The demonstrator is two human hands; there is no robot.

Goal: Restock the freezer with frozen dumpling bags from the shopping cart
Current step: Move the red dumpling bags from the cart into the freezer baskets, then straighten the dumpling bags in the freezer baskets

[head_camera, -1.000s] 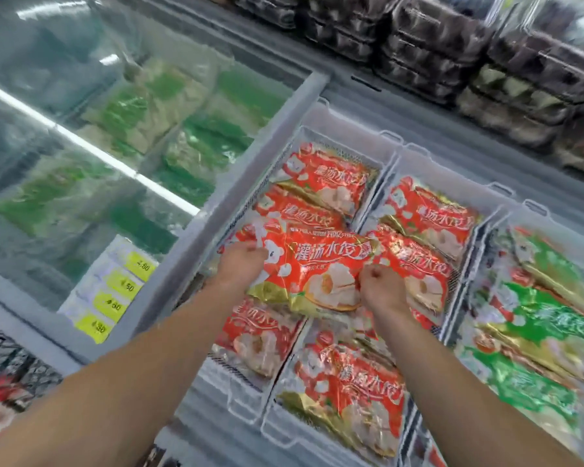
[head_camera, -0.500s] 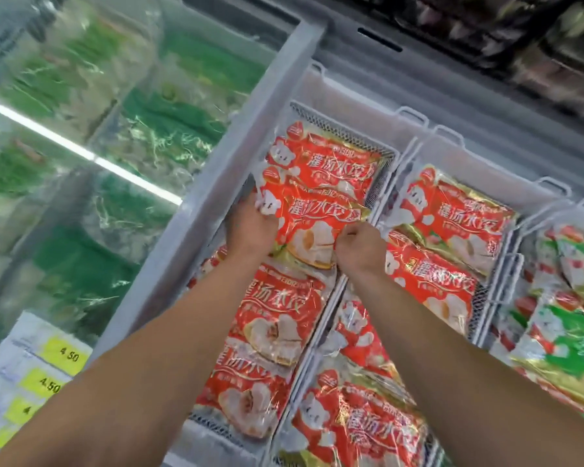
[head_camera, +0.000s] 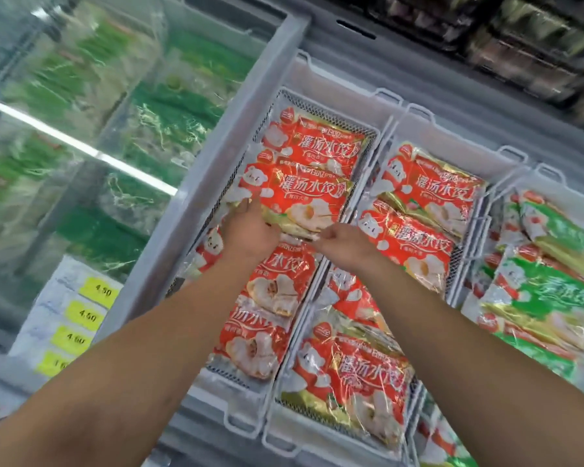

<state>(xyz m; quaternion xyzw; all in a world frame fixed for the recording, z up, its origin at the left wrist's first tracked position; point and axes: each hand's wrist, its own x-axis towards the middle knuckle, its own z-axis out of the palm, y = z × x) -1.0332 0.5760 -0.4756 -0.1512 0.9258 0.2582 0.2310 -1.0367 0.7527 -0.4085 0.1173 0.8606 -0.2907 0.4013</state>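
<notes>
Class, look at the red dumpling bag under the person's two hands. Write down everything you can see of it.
The red bag is a glossy plastic packet with white lettering, a cartoon figure at its left end and pictured dumplings on a gold band. It lies flat in the left wire basket, overlapping another red bag behind it. The left hand rests on its near left corner; the right hand is at its near edge.

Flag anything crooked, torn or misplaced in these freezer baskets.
Nothing looks torn or spilled. The red dumpling bag under the left hand lies slightly skewed across the bags in the left wire basket, not yet squared up. The right hand is at its lower edge.
</notes>
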